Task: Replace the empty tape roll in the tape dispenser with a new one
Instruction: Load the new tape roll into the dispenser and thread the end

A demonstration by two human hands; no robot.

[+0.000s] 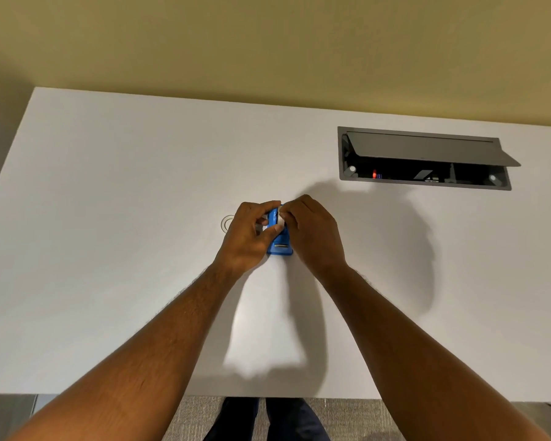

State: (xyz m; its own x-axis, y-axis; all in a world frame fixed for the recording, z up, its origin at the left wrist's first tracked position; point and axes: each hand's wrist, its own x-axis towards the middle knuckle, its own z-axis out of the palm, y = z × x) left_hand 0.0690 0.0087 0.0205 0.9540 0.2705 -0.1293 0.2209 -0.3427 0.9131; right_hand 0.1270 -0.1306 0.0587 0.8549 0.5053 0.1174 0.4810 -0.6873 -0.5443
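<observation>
clear tape ring on bench, just left of dispenser | left hand closed on blue dispenser | right hand pinching white roll at dispenser top | risk: roll seats crooked, jams

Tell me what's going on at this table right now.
A person is working on a small blue tape dispenser on a white table. The left hand grips its side while the right hand pinches a white roll at the top of it. A clear ring-shaped item lies on the table just left of the left hand. Whether the roll is going in or coming out can't be told.
</observation>
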